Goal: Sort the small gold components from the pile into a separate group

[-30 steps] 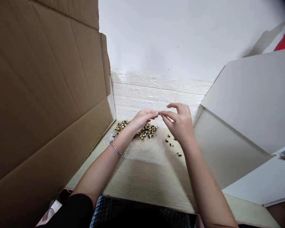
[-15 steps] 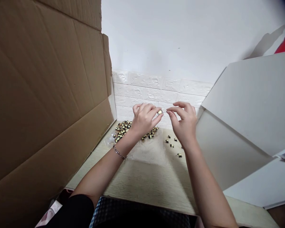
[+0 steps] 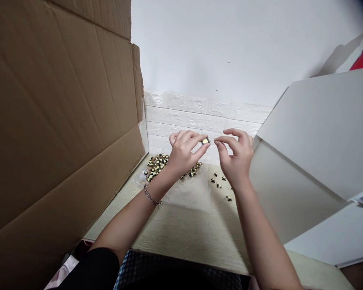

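Small black-and-yellow part (image 3: 205, 141) pinched in my left hand (image 3: 183, 154), my right hand (image 3: 236, 161) just beside it

My left thumb and fingertips hold it in a narrow pinch; my right thumb and forefinger are curved into a narrow gap at its other side, and I can't tell if they touch it. The part is tiny, so a loose pinch or a knock between my fingertips could drop it onto the heap of small parts (image 3: 157, 166) on the clear plastic sheet (image 3: 189, 197), where it could get lost. My hands are in the air above the heap, with a cardboard sheet (image 3: 60, 121) on the left, a white board (image 3: 308, 137) on the right and a brick-pattern wall panel (image 3: 199, 112) ahead. There is room between them, but a wide move right could catch the board's edge.
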The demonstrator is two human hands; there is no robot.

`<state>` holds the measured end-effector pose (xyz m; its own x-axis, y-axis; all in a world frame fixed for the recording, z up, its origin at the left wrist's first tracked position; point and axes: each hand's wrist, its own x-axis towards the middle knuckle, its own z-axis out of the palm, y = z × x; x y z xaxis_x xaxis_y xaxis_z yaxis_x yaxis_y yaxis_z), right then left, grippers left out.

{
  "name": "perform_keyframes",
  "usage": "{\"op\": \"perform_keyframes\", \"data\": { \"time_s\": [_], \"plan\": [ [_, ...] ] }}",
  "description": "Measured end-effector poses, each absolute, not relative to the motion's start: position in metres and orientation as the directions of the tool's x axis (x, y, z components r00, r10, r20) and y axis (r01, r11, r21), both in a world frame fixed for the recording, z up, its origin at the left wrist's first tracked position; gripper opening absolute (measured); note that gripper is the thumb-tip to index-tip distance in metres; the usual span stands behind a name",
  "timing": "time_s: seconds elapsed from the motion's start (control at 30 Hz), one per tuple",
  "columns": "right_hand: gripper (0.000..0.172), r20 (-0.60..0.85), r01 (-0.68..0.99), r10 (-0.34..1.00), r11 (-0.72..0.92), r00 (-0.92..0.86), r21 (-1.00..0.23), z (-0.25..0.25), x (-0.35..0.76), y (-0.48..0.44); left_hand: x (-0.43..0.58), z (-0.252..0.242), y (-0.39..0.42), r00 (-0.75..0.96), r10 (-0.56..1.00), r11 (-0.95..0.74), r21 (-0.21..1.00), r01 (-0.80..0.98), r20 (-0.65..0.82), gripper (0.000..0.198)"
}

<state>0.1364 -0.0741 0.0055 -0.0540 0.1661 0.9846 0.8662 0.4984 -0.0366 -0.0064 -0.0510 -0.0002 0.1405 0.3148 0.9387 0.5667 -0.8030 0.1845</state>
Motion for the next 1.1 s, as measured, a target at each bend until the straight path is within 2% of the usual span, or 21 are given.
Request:
{"op": "perform_keyframes", "data": {
  "time_s": [0.1,0.3,0.37,0.5,0.6,0.67,0.77,0.83,0.9,0.97,1.03,1.1],
  "plan": [
    [0.01,0.992,0.889,0.108,0.458,-0.061,0.005,0.002,0.138,-0.069,-0.005,0.001,-0.051,0.111,0.383,-0.828,0.287,0.481,0.917,0.019],
    [0.01,0.978,0.939,-0.1,0.274,-0.185,0.206,-0.011,0.141,-0.059,-0.003,0.001,-0.043,0.052,0.524,-0.833,0.499,0.24,0.85,0.02],
    [0.011,0.971,0.946,-0.107,0.223,-0.216,0.235,-0.014,0.142,-0.056,-0.002,0.0,-0.041,0.042,0.581,-0.809,0.571,0.139,0.813,0.021],
    [0.013,0.968,0.944,-0.113,0.223,-0.225,0.245,-0.016,0.141,-0.053,0.001,-0.002,-0.035,0.109,0.726,-0.671,0.734,-0.105,0.679,0.024],
    [0.013,0.969,0.947,-0.112,0.216,-0.219,0.238,-0.017,0.14,-0.051,0.004,-0.005,-0.03,0.194,0.768,-0.559,0.786,-0.263,0.611,0.024],
    [0.013,0.973,0.951,-0.091,0.211,-0.211,0.226,-0.018,0.14,-0.051,0.006,-0.007,-0.027,0.207,0.776,-0.528,0.793,-0.303,0.596,0.024],
    [0.012,0.98,0.953,-0.039,0.227,-0.197,0.2,-0.018,0.139,-0.052,0.007,-0.009,-0.025,0.159,0.774,-0.568,0.784,-0.252,0.612,0.025],
    [0.012,0.981,0.952,0.003,0.244,-0.192,0.186,-0.018,0.137,-0.052,0.005,-0.009,-0.026,0.106,0.741,-0.652,0.748,-0.124,0.663,0.026],
    [0.011,0.981,0.949,0.034,0.262,-0.193,0.178,-0.018,0.136,-0.052,0.002,-0.009,-0.028,0.064,0.656,-0.754,0.651,0.085,0.752,0.024],
    [0.011,0.979,0.946,0.056,0.275,-0.195,0.172,-0.017,0.135,-0.052,-0.002,-0.007,-0.03,0.067,0.548,-0.805,0.503,0.315,0.834,0.021],
    [0.011,0.978,0.944,0.083,0.286,-0.193,0.162,-0.017,0.135,-0.052,-0.005,-0.007,-0.031,0.101,0.473,-0.792,0.371,0.485,0.875,0.018],
    [0.012,0.975,0.944,0.113,0.294,-0.191,0.151,-0.018,0.135,-0.052,-0.006,-0.007,-0.031,0.135,0.437,-0.764,0.288,0.577,0.889,0.018]
  ]
}}
